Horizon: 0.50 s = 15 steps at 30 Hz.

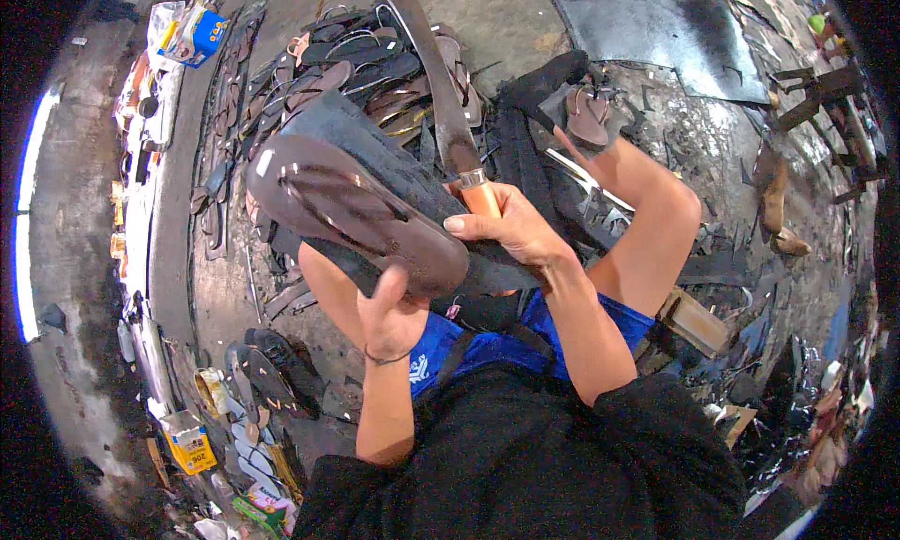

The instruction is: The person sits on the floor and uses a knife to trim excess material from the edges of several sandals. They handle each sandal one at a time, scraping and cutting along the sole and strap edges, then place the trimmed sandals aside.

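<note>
Left hand [392,322] gripping glossy brown rubber flip-flop [361,217], its length slanting toe-first upper left.
Right hand [521,229] clasping orange-handled metal knife [442,99].

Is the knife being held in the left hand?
No, the right hand grips the knife by its orange handle, while the left hand holds a brown flip-flop.

the left hand [392,320] holds a brown sandal [408,249] by its heel end, thumb on top, a dark sheet [330,126] beneath it; the right hand [520,229] grips a long knife [444,109] by its orange handle [481,201], pointing it toward the far edge of the floor [497,24]. dark sandals [361,52] lie heaped ahead, and a blue box [199,36] and a yellow box [190,448] sit near the floor's left edge.
</note>
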### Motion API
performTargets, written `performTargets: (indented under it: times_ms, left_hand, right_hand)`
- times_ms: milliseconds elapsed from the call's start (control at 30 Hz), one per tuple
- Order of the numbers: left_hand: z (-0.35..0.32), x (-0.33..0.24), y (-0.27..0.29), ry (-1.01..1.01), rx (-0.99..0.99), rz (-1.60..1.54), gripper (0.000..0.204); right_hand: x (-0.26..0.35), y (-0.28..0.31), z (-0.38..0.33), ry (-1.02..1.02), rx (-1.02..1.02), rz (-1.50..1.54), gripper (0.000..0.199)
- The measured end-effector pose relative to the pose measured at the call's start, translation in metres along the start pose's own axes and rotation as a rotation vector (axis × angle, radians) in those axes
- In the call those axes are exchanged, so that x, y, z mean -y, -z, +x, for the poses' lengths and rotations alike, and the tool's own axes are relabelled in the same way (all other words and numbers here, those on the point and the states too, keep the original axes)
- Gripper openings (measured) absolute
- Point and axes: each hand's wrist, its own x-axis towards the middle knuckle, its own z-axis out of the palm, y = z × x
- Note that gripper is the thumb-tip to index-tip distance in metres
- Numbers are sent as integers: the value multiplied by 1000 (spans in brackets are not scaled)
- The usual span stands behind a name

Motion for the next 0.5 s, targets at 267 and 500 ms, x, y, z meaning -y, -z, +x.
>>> performTargets:
  times_ms: [267, 500]
  left_hand:
    - [8, 25, -31, 97, -295, 54, 35]
    - [30, 53, -44, 214, -494, -272, 25]
  right_hand:
    - [69, -8, -41, 427, -390, -885, 39]
    - [-7, 14, -150, 473, -545, -1082, 32]
